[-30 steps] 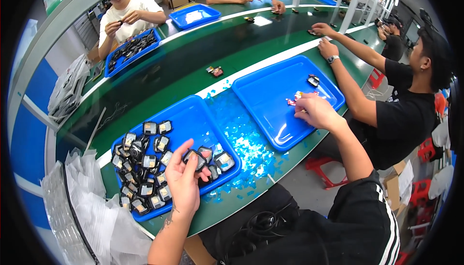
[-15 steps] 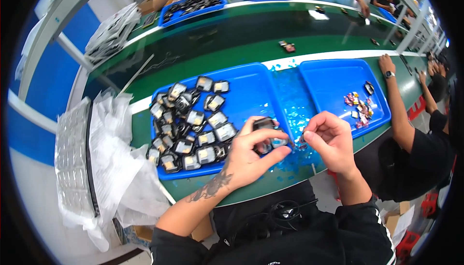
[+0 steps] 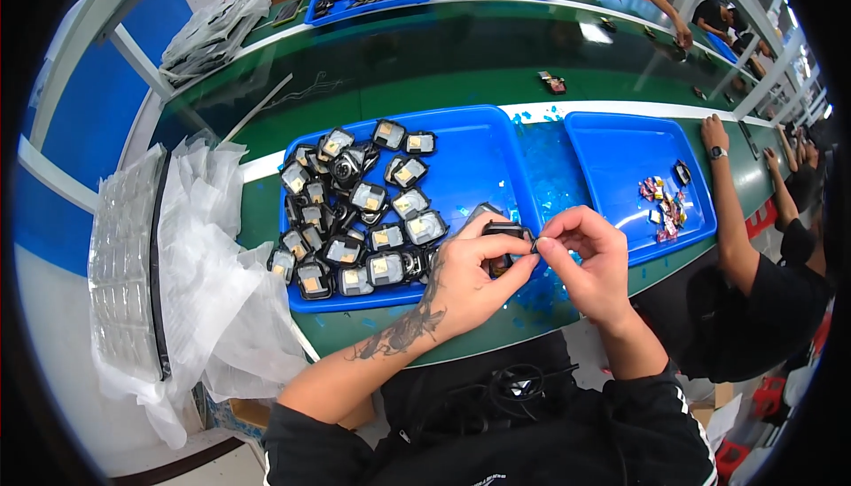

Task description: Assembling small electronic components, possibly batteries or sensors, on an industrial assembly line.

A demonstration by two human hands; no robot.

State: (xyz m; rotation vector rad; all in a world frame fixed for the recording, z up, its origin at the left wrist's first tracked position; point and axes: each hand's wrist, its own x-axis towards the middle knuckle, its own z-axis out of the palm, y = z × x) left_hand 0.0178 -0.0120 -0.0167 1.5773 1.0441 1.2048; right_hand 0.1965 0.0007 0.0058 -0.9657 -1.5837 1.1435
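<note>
My left hand (image 3: 470, 269) is wrapped round a small black-framed device casing (image 3: 503, 230) and holds it over the near right corner of a blue tray (image 3: 474, 163). My right hand (image 3: 587, 260) is closed in a pinch at the casing's right edge, touching the left fingertips. Whatever lies between the right finger and thumb is too small to make out. Many similar black casings (image 3: 386, 237) with grey faces and pale yellowish patches fill the tray's left and near parts, some stacked.
A second blue tray (image 3: 612, 154) holds small pink, yellow and dark parts (image 3: 663, 207). Blue film scraps (image 3: 554, 171) litter the green table between the trays. White wrapping sheets (image 3: 235, 282) hang at left. Another person's arm (image 3: 729, 194) reaches in at right; people work across the belt (image 3: 417, 56).
My right hand has moved left and now meets the casing in my left hand; before, it was apart from it. The view has shifted slightly.
</note>
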